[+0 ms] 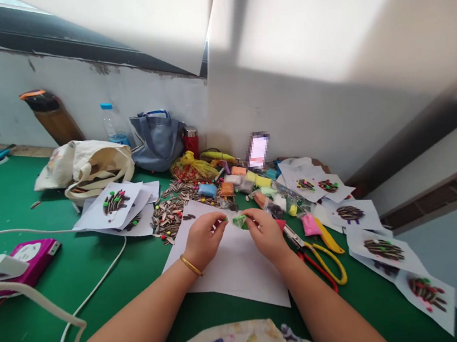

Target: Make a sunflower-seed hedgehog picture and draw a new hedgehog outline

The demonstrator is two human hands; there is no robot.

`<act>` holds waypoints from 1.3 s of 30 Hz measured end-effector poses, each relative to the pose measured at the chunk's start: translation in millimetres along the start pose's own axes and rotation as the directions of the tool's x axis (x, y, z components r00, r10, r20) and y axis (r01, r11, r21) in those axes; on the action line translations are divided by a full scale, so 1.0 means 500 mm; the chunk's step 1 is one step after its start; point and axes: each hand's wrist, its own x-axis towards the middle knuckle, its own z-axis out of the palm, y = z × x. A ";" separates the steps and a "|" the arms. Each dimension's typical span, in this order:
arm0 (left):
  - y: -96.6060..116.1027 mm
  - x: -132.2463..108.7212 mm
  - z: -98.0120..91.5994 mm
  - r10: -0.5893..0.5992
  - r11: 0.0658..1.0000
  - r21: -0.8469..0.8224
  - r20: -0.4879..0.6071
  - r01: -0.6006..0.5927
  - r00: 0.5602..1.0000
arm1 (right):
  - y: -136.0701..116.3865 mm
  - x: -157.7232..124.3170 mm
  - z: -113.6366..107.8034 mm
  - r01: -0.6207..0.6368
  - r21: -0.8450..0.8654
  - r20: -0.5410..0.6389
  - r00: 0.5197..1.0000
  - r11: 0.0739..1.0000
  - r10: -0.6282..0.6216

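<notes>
Both hands are raised over a sheet of white paper (242, 273). My right hand (267, 234) pinches a small clear packet of green clay (240, 222). The fingertips of my left hand (204, 240) are pressed together a little left of the packet, with a tiny green bit between them. A few sunflower seeds (188, 217) lie on the paper's upper left corner. Beside the sheet spreads a heap of sunflower seeds (171, 215) mixed with small coloured balls. Scissors with yellow handles (322, 259) lie right of my right hand, over a red-handled tool.
Coloured clay blocks (226, 188) and packets lie behind the paper. Sheets with seed pictures (384, 250) line the right edge; more seed pictures (109, 206) sit at left. Bags (159, 141), a bottle (113, 127) and a phone (258, 150) stand along the wall. White cables (96, 284) cross the left side.
</notes>
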 end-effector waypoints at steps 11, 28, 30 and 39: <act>0.012 -0.002 -0.011 0.147 0.988 0.041 -0.047 -0.146 0.988 | 0.006 -0.004 0.014 0.050 0.013 0.008 0.999 0.999 -0.050; 0.002 -0.001 0.000 -0.013 0.999 -0.043 0.137 0.019 0.991 | 0.027 -0.007 0.039 -0.029 0.046 0.084 0.996 0.999 0.025; 0.001 -0.002 0.003 -0.022 0.997 -0.063 0.157 0.032 0.987 | 0.026 -0.011 0.042 -0.012 0.034 0.115 0.993 0.999 0.008; -0.002 0.005 -0.004 -0.016 0.998 0.063 0.194 0.004 0.981 | 0.017 -0.020 0.044 0.022 -0.009 0.101 0.995 1.000 -0.021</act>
